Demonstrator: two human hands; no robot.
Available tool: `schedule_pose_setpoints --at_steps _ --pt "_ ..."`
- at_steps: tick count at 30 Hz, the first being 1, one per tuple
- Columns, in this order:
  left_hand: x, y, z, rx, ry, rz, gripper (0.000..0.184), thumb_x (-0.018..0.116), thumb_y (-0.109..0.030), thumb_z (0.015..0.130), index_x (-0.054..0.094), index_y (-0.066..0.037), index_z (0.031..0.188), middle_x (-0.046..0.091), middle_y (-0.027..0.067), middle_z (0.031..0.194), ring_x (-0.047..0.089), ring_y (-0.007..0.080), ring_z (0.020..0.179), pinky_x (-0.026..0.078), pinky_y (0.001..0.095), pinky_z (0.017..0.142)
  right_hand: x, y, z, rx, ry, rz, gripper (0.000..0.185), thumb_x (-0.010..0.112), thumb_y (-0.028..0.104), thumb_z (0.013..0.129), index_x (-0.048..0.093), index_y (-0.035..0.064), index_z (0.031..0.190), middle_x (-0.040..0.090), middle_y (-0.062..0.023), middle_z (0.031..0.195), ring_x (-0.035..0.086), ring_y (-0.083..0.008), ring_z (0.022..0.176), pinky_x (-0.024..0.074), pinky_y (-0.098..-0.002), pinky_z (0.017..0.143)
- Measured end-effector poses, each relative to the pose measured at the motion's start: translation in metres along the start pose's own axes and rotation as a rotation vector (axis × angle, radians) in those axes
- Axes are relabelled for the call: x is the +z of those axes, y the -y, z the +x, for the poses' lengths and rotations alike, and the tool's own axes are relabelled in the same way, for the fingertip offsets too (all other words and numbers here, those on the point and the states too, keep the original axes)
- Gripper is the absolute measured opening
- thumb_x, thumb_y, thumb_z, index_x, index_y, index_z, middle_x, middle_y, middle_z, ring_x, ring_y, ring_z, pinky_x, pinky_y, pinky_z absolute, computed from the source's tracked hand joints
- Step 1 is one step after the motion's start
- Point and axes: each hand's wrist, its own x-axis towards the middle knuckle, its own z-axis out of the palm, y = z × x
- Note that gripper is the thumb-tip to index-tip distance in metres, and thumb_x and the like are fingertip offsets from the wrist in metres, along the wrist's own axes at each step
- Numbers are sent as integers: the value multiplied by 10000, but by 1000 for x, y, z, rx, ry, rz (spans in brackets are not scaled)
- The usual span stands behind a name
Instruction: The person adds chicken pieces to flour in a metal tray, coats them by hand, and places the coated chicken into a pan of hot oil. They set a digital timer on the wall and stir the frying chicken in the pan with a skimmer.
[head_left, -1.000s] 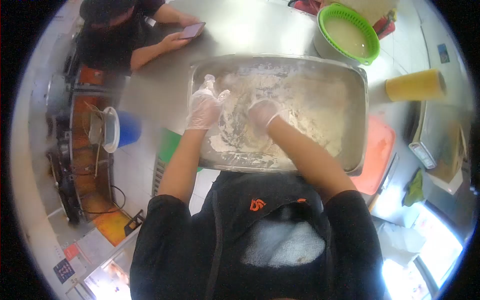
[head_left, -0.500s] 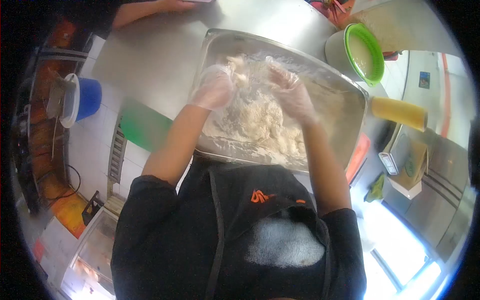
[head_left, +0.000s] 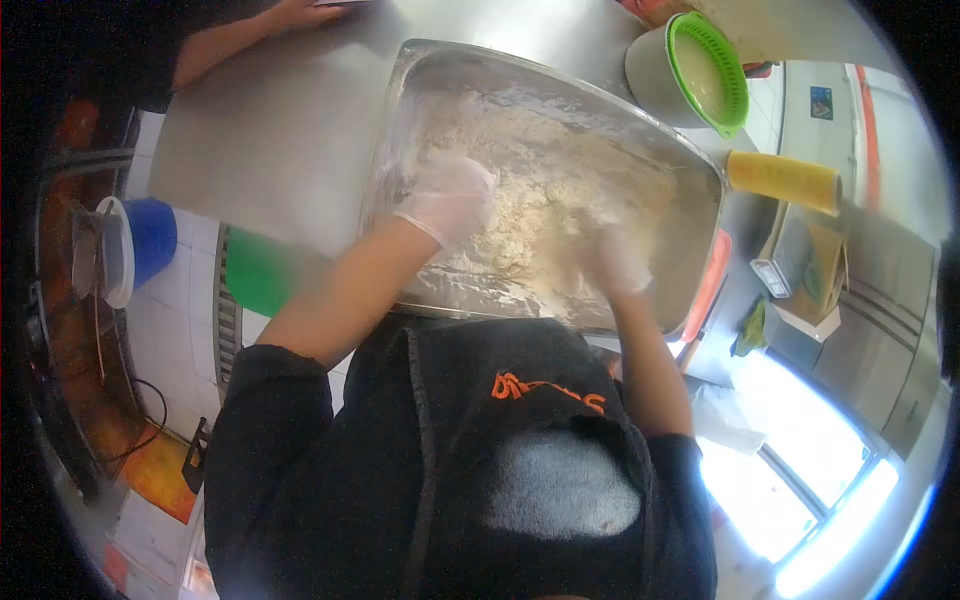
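A large metal tray (head_left: 560, 72) holds a pale, floury mass (head_left: 515, 235) with clumps in it, perhaps coated pieces of food. My left hand (head_left: 452, 200), in a clear plastic glove, is down in the tray at the left side of the mass. Its fingers are smeared and partly hidden, so what it grips does not show. On the right side of the mass, my right hand (head_left: 615, 262), also gloved, is blurred by motion near the tray's front edge. White powder coats the tray floor around both hands.
Beyond the tray's far right corner stands a white bucket (head_left: 648, 75) with a green basket (head_left: 738, 95) on it. A yellow cylinder (head_left: 785, 180) lies nearby. Another person's arm (head_left: 225, 45) reaches over the steel table (head_left: 270, 150) at far left. A blue bucket (head_left: 152, 240) is at left.
Both hands, raised over the far part of the tray before, have come down nearer to me into the floury mass. The pale clump by my left hand no longer shows there.
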Motion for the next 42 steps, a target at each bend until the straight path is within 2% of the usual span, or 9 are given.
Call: schedule_pose_setpoints --at_steps 12,18,20,24,29,32,37,41,42 --pt "57 -45 28 313 41 -20 599 752 -203 701 583 -3 1240 621 251 1174 633 354 1056 512 433 841 -34 -30 -22 217 -452 301 471 739 185 844 634 56 1285 721 -213 1022 705 -348 906 538 -389 808" --pt "91 -54 29 205 43 -113 287 634 -134 807 674 16 1049 688 194 972 675 330 884 525 451 780 -42 -6 12 222 -432 496 426 706 209 880 648 10 1251 687 -235 1168 668 -344 1080 510 -375 919" --pt "75 -51 25 299 50 40 173 582 -94 816 707 2 888 683 156 797 674 322 761 530 449 706 -45 4 25 148 -566 1263 437 685 230 901 642 -10 1263 663 -245 1226 663 -337 1091 503 -383 934" --pt "47 -43 11 288 14 -95 128 606 -84 782 708 -10 807 663 149 724 669 317 714 530 450 664 -50 -7 25 -16 -564 784 385 620 182 916 648 -19 1243 658 -252 1216 663 -342 1074 508 -396 933" --pt "-3 -47 6 309 22 220 114 658 -91 739 721 -52 827 674 131 758 678 282 706 537 454 675 -23 17 16 272 93 -2 231 523 73 883 702 -16 1001 691 -232 1066 653 -369 1050 514 -441 920" --pt "-57 -20 16 433 -59 268 125 664 -132 782 728 -68 868 681 130 796 679 279 734 538 454 685 35 -24 23 370 78 147 206 531 95 894 707 -5 932 707 -202 1053 664 -345 1051 518 -435 906" --pt "-102 -20 31 -335 -24 -105 146 674 -171 853 730 -62 932 678 137 829 683 270 835 563 439 703 3 -34 -2 149 -347 683 342 621 33 844 657 -22 1179 690 -190 1189 653 -275 1142 507 -359 962" --pt "-66 5 32 181 -542 362 183 671 -206 837 721 -55 928 675 150 827 681 286 853 560 436 731 -5 -55 -6 231 -351 574 572 694 0 815 560 -18 1370 657 -179 1297 625 -212 1213 479 -318 1025" --pt "-59 -2 28 222 -351 362 174 663 -209 827 716 -57 893 677 147 813 681 294 845 555 444 743 -19 -48 -7 236 -353 579 572 694 0 815 560 -18 1370 657 -179 1297 625 -212 1213 479 -318 1025"
